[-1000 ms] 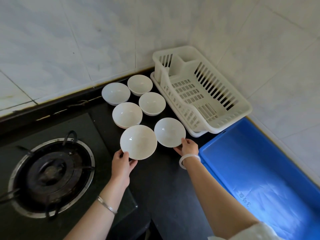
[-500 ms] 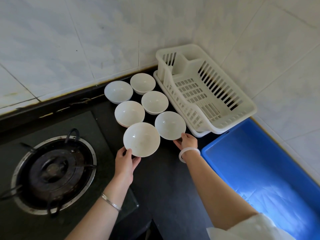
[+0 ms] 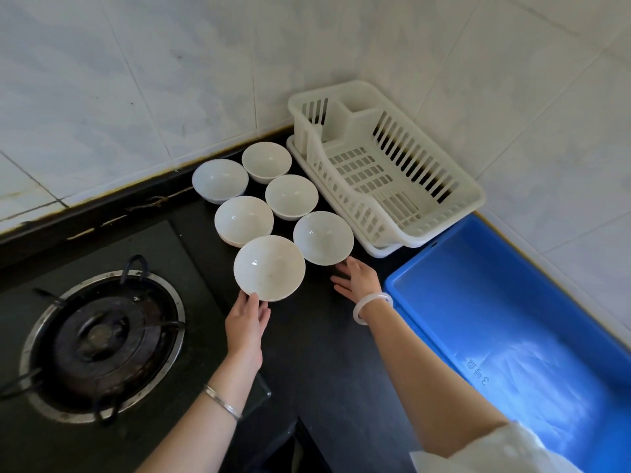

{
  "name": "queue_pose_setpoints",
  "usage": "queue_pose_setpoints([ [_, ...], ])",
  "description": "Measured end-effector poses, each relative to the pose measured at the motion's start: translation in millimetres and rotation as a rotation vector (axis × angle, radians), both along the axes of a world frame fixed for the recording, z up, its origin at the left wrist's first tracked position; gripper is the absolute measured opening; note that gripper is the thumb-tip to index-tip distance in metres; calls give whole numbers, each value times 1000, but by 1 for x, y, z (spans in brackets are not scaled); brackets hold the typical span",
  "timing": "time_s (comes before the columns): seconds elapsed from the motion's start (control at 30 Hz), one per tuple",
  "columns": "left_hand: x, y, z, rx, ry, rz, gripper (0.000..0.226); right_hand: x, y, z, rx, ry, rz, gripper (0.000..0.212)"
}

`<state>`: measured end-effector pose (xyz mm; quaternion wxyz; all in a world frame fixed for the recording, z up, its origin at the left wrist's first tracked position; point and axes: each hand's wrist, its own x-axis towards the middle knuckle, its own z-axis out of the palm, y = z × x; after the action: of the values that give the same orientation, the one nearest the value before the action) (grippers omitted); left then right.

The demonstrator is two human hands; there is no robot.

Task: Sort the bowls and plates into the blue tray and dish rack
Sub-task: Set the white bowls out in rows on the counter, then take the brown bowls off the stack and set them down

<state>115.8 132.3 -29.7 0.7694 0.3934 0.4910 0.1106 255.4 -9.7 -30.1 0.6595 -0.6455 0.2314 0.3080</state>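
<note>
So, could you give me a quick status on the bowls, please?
Left hand pinches rim of nearest bowl; right hand open beside next bowl. Six bowls on counter, none in dish rack or blue tray. Nothing blocking.

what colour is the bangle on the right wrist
Milky, translucent white: the bangle shows best in the head view, the only one.

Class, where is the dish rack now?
Head view, upper right: the white dish rack stands in the corner, between the bowls and the blue tray.
</note>
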Motion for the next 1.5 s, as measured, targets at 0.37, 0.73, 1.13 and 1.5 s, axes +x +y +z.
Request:
queue_pose_setpoints([
  [0.37,-34,-104,11,149,5,-597,34,-77,-113,45,-527,-351,260,25],
  [0.73,-75,-261,49,611,-124,-1362,27,-228,-292,74,-1053,-403,17,19],
  [1.13,-98,-314,52,984,-245,-1536,29,-293,-338,63,-1168,-346,-5,9],
  [1.5,-98,-318,49,1006,-213,-1522,26,-290,-345,63,-1225,-273,-8,7],
])
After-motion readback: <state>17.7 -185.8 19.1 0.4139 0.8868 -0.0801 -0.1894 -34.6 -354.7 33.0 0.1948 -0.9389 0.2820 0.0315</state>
